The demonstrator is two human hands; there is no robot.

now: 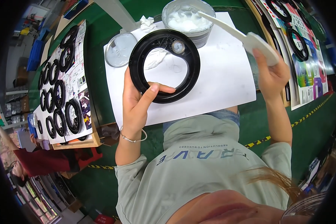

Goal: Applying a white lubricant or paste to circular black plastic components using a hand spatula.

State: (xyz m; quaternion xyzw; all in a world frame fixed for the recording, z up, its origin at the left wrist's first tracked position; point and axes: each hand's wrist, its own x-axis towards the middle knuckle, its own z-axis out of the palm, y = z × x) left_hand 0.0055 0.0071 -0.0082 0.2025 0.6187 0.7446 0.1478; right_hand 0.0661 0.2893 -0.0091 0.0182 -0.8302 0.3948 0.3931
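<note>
My left hand (138, 106) grips a black plastic ring (193, 69) by its lower left side, thumb and a finger on the rim. The ring is tilted up above a white paper sheet (224, 86); a small round pale piece (178, 46) sits in its wider upper right part. In my right hand (270, 74) is a white spatula (227, 27), held by its wide handle. Its thin end reaches over a grey tub (198, 38) of white paste (184, 20). I cannot tell whether the tip touches the paste.
A round clear lid (119, 50) and crumpled white tissue (147, 23) lie left of the tub. More tissue (155, 58) shows through the ring. Trays with several black rings stand at left (78, 140) and right (283, 80). A person in dark red (44, 160) is at far left.
</note>
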